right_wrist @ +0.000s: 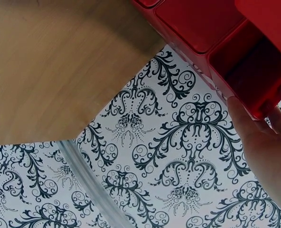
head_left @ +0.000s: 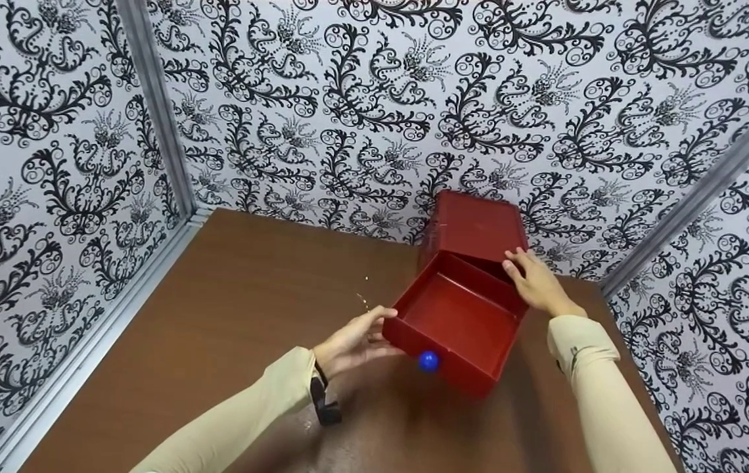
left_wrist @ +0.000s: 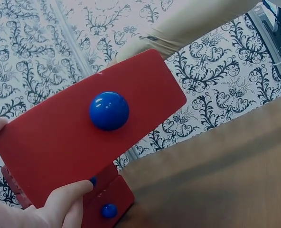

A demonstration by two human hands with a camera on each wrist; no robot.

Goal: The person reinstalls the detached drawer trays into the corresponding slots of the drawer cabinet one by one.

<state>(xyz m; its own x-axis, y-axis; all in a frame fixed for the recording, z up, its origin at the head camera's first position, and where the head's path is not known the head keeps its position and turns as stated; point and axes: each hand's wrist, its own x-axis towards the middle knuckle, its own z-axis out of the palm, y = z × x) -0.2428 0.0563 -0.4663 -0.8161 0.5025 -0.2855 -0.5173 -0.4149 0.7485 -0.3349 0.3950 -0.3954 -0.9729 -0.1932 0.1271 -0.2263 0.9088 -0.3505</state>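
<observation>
A red drawer (head_left: 460, 315) with a blue round knob (head_left: 428, 360) is tilted in front of a red drawer cabinet (head_left: 479, 226). Its inside faces up and shows a bare red floor. My left hand (head_left: 355, 345) grips the drawer's front left corner, thumb at the rim and fingers lower down. The left wrist view shows the drawer front (left_wrist: 60, 137) close up. At the cabinet's right front edge, my right hand (head_left: 539, 286) holds on with thumb and fingers, beside the dark open slot (right_wrist: 259, 71) seen in the right wrist view.
Other drawer fronts with blue knobs (left_wrist: 109, 211) show below in the left wrist view. The cabinet stands at the back of a brown wooden table (head_left: 269, 282), against a patterned wall (head_left: 322, 118). Metal rails (head_left: 158, 112) run along the wall corners.
</observation>
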